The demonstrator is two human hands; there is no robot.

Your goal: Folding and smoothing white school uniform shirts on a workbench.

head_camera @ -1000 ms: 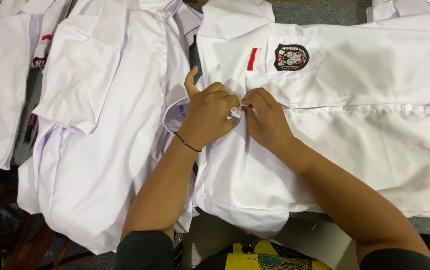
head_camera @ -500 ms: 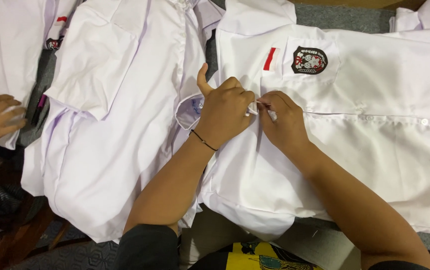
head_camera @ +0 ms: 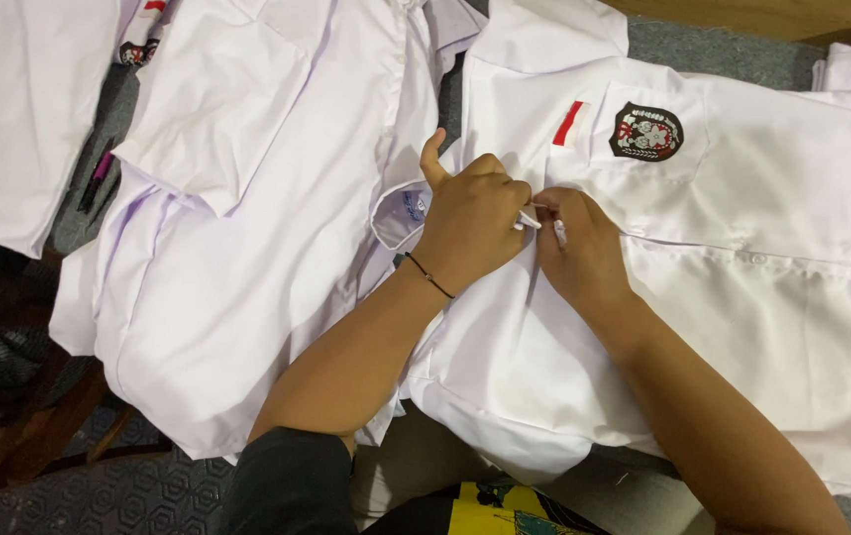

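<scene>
here the left hand and right hand are meeting at the front edge of a white shirt that is lying flat on the table, both pinching the cloth tightly, beside another white shirt.

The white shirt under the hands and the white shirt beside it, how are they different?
The shirt under the hands shows a dark round badge and a red stripe; the shirt beside it shows neither on its visible part. The left hand and right hand pinch the badge shirt's front edge; no hand grips the other. The badge shirt lies spread sideways; the other looks folded. Both are white.
</scene>
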